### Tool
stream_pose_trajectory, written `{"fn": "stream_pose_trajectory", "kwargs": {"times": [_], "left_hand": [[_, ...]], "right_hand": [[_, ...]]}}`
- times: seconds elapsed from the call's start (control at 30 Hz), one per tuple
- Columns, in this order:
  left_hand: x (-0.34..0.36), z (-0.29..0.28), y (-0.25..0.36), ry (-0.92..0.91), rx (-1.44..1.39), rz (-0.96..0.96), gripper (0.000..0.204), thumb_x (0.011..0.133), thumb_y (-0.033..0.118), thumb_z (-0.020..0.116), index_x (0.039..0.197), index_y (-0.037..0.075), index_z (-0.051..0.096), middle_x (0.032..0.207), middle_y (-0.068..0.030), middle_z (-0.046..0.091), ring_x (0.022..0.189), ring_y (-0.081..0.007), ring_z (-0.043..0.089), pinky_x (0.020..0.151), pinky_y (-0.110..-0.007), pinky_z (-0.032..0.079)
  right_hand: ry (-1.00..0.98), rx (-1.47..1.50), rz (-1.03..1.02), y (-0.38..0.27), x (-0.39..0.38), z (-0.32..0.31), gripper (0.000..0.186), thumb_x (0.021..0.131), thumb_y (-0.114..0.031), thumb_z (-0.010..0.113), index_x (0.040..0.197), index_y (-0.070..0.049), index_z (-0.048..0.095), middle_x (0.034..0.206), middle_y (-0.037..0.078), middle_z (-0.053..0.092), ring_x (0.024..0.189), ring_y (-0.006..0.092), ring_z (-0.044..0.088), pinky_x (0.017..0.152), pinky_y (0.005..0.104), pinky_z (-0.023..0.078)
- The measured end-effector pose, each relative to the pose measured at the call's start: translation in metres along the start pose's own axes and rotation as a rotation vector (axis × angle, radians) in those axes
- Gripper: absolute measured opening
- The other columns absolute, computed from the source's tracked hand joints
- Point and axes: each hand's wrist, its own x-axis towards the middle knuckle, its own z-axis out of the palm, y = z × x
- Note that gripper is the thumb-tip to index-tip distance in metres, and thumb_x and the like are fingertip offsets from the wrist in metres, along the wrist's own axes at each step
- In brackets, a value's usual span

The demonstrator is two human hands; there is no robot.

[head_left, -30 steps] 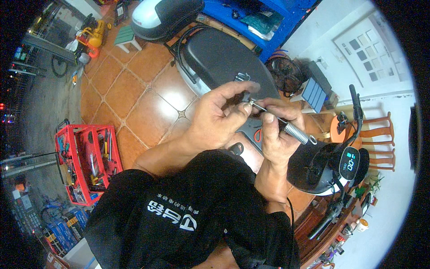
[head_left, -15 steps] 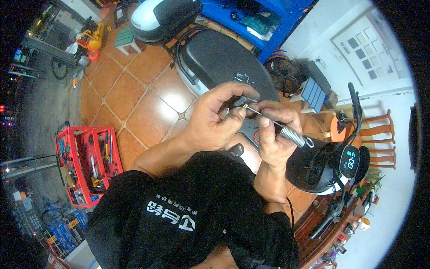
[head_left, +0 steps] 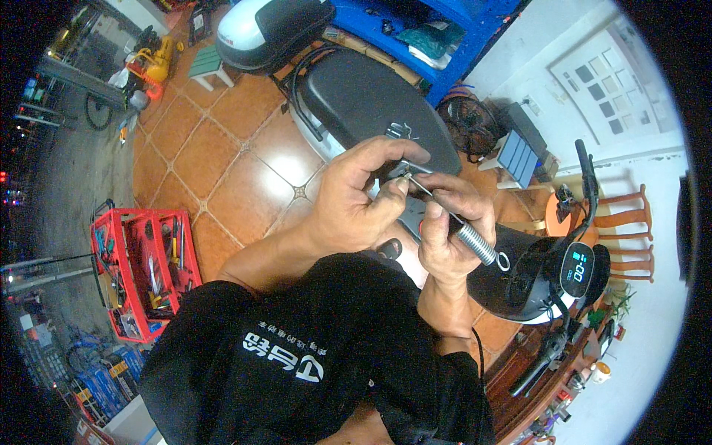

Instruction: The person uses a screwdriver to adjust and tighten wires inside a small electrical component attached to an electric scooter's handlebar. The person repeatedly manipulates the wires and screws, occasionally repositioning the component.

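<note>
My left hand point(head_left: 350, 194) pinches a small dark metal piece point(head_left: 396, 170) between thumb and fingers; its exact kind is mostly hidden. My right hand point(head_left: 454, 233) is closed close beside it, gripping a silvery coil spring point(head_left: 477, 245). From the coil a thin straight rod runs up-left to the small piece at my left fingertips. A round loop ends the spring at its lower right. Both hands are held over the scooter, in front of its black seat point(head_left: 371, 93). Several small metal parts point(head_left: 401, 132) lie on that seat.
A red tool cart point(head_left: 136, 308) full of tools stands at left. The scooter's handlebar and lit display point(head_left: 575, 268) are at right. A blue shelf point(head_left: 437, 74), a fan point(head_left: 471, 122) and small stools, one green-topped point(head_left: 208, 63), stand around the tiled floor.
My right hand has turned slightly, so the spring's loop end has swung down and left. My left hand stays nearly in place, still pinching the small piece.
</note>
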Motion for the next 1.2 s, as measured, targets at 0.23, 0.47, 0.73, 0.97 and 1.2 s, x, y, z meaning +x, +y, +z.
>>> {"fn": "stream_pose_trajectory", "kwargs": {"times": [0.23,0.47,0.73,0.97,1.2], "left_hand": [[0.0002,-0.0001,0.0,0.019,0.018,-0.007,0.035,0.075,-0.003,0.053,0.109,-0.002,0.06,0.095,-0.0097,0.061,0.081,-0.0123,0.059,0.07,-0.026,0.048],[-0.001,-0.0003,0.001,0.017,-0.027,-0.067,0.035,0.075,-0.002,0.052,0.109,-0.001,0.06,0.093,-0.0088,0.062,0.079,-0.0116,0.058,0.069,-0.026,0.048],[-0.0023,0.0036,-0.004,0.042,-0.099,-0.03,0.034,0.075,-0.003,0.052,0.108,-0.002,0.06,0.094,-0.0089,0.063,0.082,-0.011,0.058,0.071,-0.025,0.048],[-0.0019,0.0007,0.0021,-0.015,-0.09,-0.12,0.031,0.082,0.0,0.055,0.113,-0.002,0.059,0.104,-0.0081,0.063,0.095,-0.0124,0.057,0.083,-0.027,0.046],[0.0009,0.0028,0.0043,0.016,-0.096,-0.127,0.034,0.076,-0.003,0.051,0.11,-0.004,0.059,0.093,-0.0072,0.063,0.081,-0.0079,0.057,0.072,-0.023,0.048]], "right_hand": [[0.026,0.042,0.016,0.0036,-0.0032,0.0028,0.014,0.088,-0.007,0.065,0.094,-0.002,0.053,0.093,0.021,0.069,0.081,0.0264,0.07,0.07,0.0326,0.056],[0.003,0.057,0.032,0.0025,-0.0016,0.0025,0.013,0.089,-0.007,0.064,0.095,-0.002,0.053,0.094,0.022,0.069,0.082,0.0252,0.07,0.072,0.0336,0.057],[0.023,0.095,0.047,0.0021,-0.0004,0.0032,0.013,0.089,-0.007,0.065,0.094,-0.002,0.054,0.094,0.022,0.068,0.082,0.0254,0.07,0.073,0.0343,0.057],[0.018,0.08,0.027,0.0045,-0.0006,0.0012,0.013,0.088,-0.006,0.065,0.094,-0.002,0.055,0.093,0.022,0.069,0.082,0.0261,0.07,0.073,0.0344,0.057],[0.021,0.06,0.018,0.0061,-0.0012,0.002,0.013,0.088,-0.007,0.065,0.095,-0.003,0.054,0.093,0.021,0.069,0.082,0.0249,0.07,0.072,0.0332,0.057]]}}
